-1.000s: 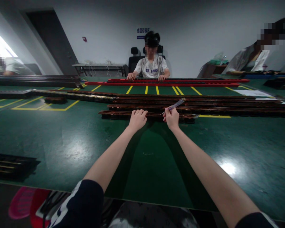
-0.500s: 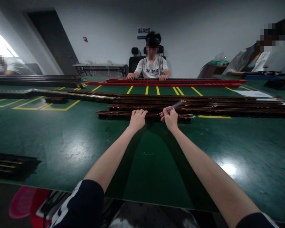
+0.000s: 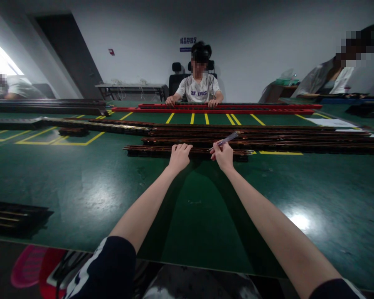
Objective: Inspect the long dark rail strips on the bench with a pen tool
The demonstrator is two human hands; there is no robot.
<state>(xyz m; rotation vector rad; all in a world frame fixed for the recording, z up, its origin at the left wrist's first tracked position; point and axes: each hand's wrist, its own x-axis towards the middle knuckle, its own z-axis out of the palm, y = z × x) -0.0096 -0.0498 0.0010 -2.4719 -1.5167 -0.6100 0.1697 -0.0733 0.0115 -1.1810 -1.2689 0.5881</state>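
Note:
A short dark rail with copper-coloured strips (image 3: 149, 151) lies across the green table (image 3: 193, 224). My left hand (image 3: 180, 157) rests on this rail, its fingers bent over the top and closed around it. To the right, my right hand (image 3: 222, 153) pinches a slim tool with a clear handle (image 3: 230, 137); its thin tip points left, down at the rail. Whether the tip touches the rail cannot be made out. Directly behind lie several longer dark rails (image 3: 283, 139), side by side.
Red rails (image 3: 252, 111) lie farther back, where a person (image 3: 199, 89) sits with both hands on them. Dark bars (image 3: 43, 106) lie at the back left, and another dark bundle (image 3: 15, 218) near the left front edge. Another person (image 3: 324, 77) is at the right.
The short rail has shifted slightly to the left. Both of my hands keep nearly the same place and grip.

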